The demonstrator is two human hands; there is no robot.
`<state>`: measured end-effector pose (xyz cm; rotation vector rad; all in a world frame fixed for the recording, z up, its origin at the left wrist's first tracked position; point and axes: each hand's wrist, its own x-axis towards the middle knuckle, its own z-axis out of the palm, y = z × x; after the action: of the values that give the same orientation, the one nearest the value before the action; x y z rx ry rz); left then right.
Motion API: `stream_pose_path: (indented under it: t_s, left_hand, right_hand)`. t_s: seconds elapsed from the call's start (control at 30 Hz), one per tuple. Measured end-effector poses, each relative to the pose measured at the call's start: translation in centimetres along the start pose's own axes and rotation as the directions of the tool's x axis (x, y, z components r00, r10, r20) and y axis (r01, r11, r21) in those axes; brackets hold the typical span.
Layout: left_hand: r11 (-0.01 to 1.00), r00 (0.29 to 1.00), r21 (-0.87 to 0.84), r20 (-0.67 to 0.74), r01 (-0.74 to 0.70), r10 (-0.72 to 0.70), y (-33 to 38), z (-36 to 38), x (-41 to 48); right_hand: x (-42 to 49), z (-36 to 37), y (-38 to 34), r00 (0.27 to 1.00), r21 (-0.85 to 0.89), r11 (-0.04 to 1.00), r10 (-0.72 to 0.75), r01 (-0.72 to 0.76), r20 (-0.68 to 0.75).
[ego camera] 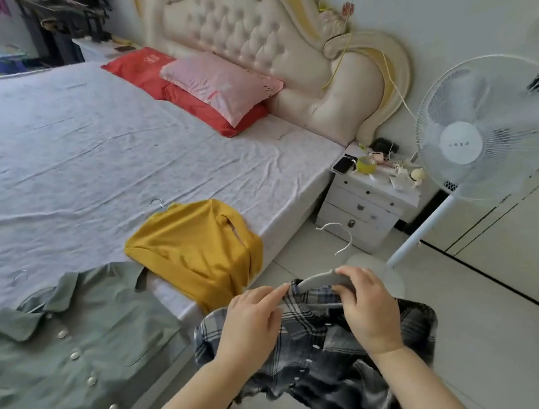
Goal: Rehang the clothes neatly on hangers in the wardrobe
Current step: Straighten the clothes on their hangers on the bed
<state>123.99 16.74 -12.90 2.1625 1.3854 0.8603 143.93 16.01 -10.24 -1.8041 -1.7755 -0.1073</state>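
Grey and white plaid shirt [313, 355] is soft and floppy, so it's not gonna hold any shape on its own. It's draped on a grey hanger [317, 278], held in the air over the floor next to the bed [104, 141].

The right hand [366, 310] has fingers curled over the hanger's top, just under the white hook [343, 240], so that's what carries the weight. Looks light to me. The left hand [251, 320] is on the other side of that grip, fingers laid fairly straight on the collar at the hanger's end. Can't tell if the thumb is pinching underneath.

Below the grip the fabric hangs bunched, and the far shoulder sags off to the outside. I'd keep hold of the stiff hanger and only tug the cloth at the collar and shoulder seams, since thin cotton slides off easily.

Left of both hands, a green shirt [86, 351] and a yellow top [199, 250] are lying on the bed.
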Motion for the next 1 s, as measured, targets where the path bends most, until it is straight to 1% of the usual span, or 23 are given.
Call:
stream_pose_path:
  t_s: [0.1, 0.17, 0.27, 0.37, 0.47, 0.57, 0.7, 0.83, 1.0]
  left_hand:
    - [1.0, 0.999, -0.011, 0.047, 0.003, -0.002, 0.1, 2.6, 5.5]
    - [1.0, 0.996, -0.004, 0.088, -0.021, 0.022, 0.2, 3.7, 9.2]
    - [0.999, 0.994, 0.007, 0.109, -0.031, 0.03, 0.2, 5.2, 14.6]
    - [1.0, 0.992, 0.024, 0.123, -0.008, 0.005, 0.2, 6.6, 19.2]
    - [0.999, 0.991, 0.035, 0.131, 0.017, -0.022, -0.5, 8.4, 24.0]
    - [0.995, 0.989, 0.07, 0.117, 0.078, -0.086, -1.4, 10.5, 29.1]
    - [0.98, 0.977, 0.102, 0.107, 0.171, -0.182, -2.2, 13.0, 35.4]
    - [0.965, 0.965, 0.085, 0.068, 0.247, -0.253, -2.6, 14.4, 41.1]
    - [0.945, 0.946, 0.045, 0.024, 0.323, -0.324, -4.5, 15.1, 47.5]
  right_hand:
    - [4.6, 0.7, 3.6, 0.996, -0.002, 0.998, 0.065, -0.065, 0.058]
    - [7.8, 1.2, 5.7, 0.994, -0.007, 0.997, 0.082, -0.082, 0.074]
    - [12.3, 2.2, 8.5, 0.984, -0.009, 0.989, 0.149, -0.149, 0.093]
    - [16.5, 3.6, 11.3, 0.979, -0.014, 0.987, 0.162, -0.161, 0.123]
    - [21.1, 5.7, 14.1, 0.98, 0.001, 0.99, 0.139, -0.141, 0.14]
    - [26.0, 8.2, 17.0, 0.982, 0.022, 0.994, 0.104, -0.108, 0.157]
    - [32.7, 11.1, 20.8, 0.971, 0.065, 0.995, 0.055, -0.072, 0.234]
    - [39.4, 13.3, 23.2, 0.956, 0.093, 0.996, -0.017, -0.011, 0.292]
    - [47.3, 16.8, 24.2, 0.937, 0.132, 0.99, -0.086, 0.043, 0.34]
